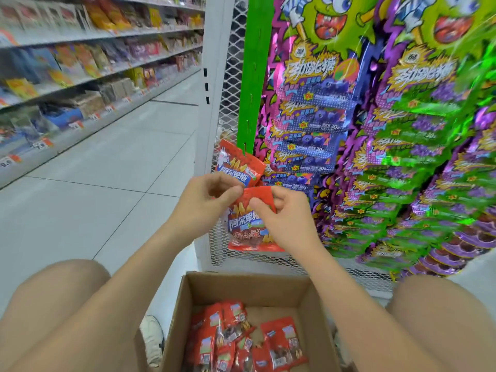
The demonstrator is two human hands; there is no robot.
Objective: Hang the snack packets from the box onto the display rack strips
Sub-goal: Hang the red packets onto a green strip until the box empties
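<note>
Box [241,287] at 6 o'clock, between the person's knees, loose packets [241,342] in it; shoe [153,336] just left of the box. Display strip [255,63] at 12 o'clock, mesh panel [230,89] behind it. Hung packet [237,165] on the strip's lower end; held packet [247,229] just below it, pinched at its top between left hand [206,202] and right hand [287,218]. Candy packs [402,157] hang right of the strip, 1 to 3 o'clock. Shelves [80,63] at 9 to 11 o'clock, across the aisle.
</note>
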